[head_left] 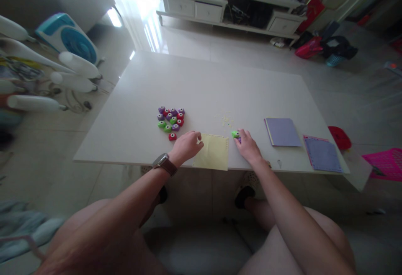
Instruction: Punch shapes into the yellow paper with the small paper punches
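A sheet of yellow paper (213,153) with small notches along its top and right edges lies at the table's near edge. My left hand (187,144) is curled over the paper's left side; whatever its bent fingers pinch is hidden. Right of the sheet, my right hand (248,144) closes round small craft punches: a green punch (235,134) shows at the fingertips, and a purple punch (239,140) is partly covered by them. Several red, green and purple punches (171,118) stand grouped on the left, with a red punch (172,137) closest to my left hand.
Tiny paper bits (226,121) are scattered beyond the sheet. To the right lie a stack of purple paper (283,132) and another purple sheet with a notched edge (323,153), pink paper beneath it. A small clear object (279,164) rests at the white table's (213,82) near edge.
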Demonstrator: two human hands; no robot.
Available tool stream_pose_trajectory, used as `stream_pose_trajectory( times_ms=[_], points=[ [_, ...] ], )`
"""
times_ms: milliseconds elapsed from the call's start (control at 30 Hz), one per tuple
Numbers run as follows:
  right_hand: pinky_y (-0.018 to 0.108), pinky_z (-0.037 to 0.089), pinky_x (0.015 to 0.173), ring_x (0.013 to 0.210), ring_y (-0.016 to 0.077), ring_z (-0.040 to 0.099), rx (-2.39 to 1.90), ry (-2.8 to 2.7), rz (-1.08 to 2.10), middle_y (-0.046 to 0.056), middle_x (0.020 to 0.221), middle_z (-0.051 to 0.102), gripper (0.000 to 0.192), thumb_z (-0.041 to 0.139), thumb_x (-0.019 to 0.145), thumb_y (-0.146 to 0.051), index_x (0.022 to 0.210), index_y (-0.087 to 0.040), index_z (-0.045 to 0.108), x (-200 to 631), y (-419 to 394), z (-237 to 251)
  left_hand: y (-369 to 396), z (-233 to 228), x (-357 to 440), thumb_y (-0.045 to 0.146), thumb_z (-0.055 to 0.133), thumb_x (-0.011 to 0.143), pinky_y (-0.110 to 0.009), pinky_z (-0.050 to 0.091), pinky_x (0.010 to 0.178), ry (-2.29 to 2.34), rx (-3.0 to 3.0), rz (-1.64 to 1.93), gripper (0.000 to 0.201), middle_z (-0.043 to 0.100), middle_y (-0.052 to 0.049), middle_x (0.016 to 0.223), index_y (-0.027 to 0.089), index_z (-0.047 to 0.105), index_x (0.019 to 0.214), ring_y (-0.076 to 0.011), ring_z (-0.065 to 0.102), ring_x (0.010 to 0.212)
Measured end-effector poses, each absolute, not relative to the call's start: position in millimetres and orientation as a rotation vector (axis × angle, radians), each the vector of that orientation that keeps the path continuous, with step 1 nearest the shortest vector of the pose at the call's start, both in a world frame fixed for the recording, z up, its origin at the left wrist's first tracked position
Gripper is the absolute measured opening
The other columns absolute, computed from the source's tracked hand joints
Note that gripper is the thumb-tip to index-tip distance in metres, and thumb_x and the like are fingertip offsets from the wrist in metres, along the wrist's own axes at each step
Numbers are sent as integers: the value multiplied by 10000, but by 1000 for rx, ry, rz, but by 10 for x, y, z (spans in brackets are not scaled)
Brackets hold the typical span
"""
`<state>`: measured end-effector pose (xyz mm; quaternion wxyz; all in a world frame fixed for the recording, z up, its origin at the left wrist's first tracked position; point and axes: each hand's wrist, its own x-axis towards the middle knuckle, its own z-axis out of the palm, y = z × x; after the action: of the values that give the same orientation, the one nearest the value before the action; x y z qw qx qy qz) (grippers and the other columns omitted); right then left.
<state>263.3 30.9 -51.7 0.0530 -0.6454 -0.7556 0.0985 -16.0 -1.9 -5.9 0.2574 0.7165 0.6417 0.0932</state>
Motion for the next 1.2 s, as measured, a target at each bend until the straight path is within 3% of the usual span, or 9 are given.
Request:
stream_pose_trajectory(
  times_ms=[267, 467, 600, 700, 833, 1067, 1200],
  points=[
    [305, 384, 665, 796, 209, 572, -2040, -2311, 299, 111, 1070, 566, 203, 438, 1009, -293, 1141, -184, 546, 2594, 317, -470, -36, -68, -134, 278, 562, 855, -329, 475, 758, 1720, 1944, 263, 164, 713, -76, 1013, 213, 674, 956, -230, 643, 892],
    [303, 375, 659, 784, 209, 558, -1927, -2276, 344, 92, 1037, 546, 153, 437, 1009, -278, 1090, -202, 541, 2515, 287, -347, 6, -89, -72, 255, 570, 843, -337, 491, 730, 1639, 1795, 354, 118, 717, -67, 904, 200, 670, 875, -219, 646, 824],
    [291, 392, 658, 795, 205, 562, -1668, -2270, 473, 70, 1029, 535, 114, 454, 1009, -289, 1071, -228, 528, 2233, 121, -183, 35, -140, 67, 269, 596, 869, -310, 532, 694, 1421, 1279, 535, 258, 696, -99, 1059, 172, 626, 1106, -178, 659, 817],
    [285, 407, 664, 782, 193, 559, -1480, -2336, 587, 56, 1020, 526, 114, 445, 1018, -286, 1079, -242, 531, 1991, -12, -93, 25, -174, 154, 283, 665, 863, -322, 563, 779, 1135, 910, 679, 407, 664, -108, 1134, 182, 560, 1244, -163, 667, 898],
    [297, 432, 689, 790, 196, 565, -1426, -2339, 634, 60, 1020, 524, 118, 455, 997, -222, 1075, -233, 542, 1798, -70, -18, 4, -176, 146, 243, 773, 788, -359, 535, 900, 919, 768, 800, 378, 674, -65, 959, 138, 616, 1116, -141, 659, 868],
    [342, 489, 803, 884, 214, 603, -1302, -2268, 716, 78, 1086, 551, 221, 475, 1005, -262, 1215, -239, 543, 1674, -52, 114, 101, 5, -219, 342, 817, 729, -318, 519, 801, 1125, 1054, 819, 363, 691, -41, 856, 156, 648, 992, -157, 656, 822],
    [359, 498, 833, 889, 214, 603, -1284, -2209, 701, 81, 1083, 561, 213, 494, 999, -282, 1200, -235, 544, 1654, -25, 117, 206, 95, -677, 423, 834, 666, -271, 466, 645, 1637, 1271, 881, 423, 668, -20, 792, 165, 693, 971, -150, 611, 722]
  ],
)
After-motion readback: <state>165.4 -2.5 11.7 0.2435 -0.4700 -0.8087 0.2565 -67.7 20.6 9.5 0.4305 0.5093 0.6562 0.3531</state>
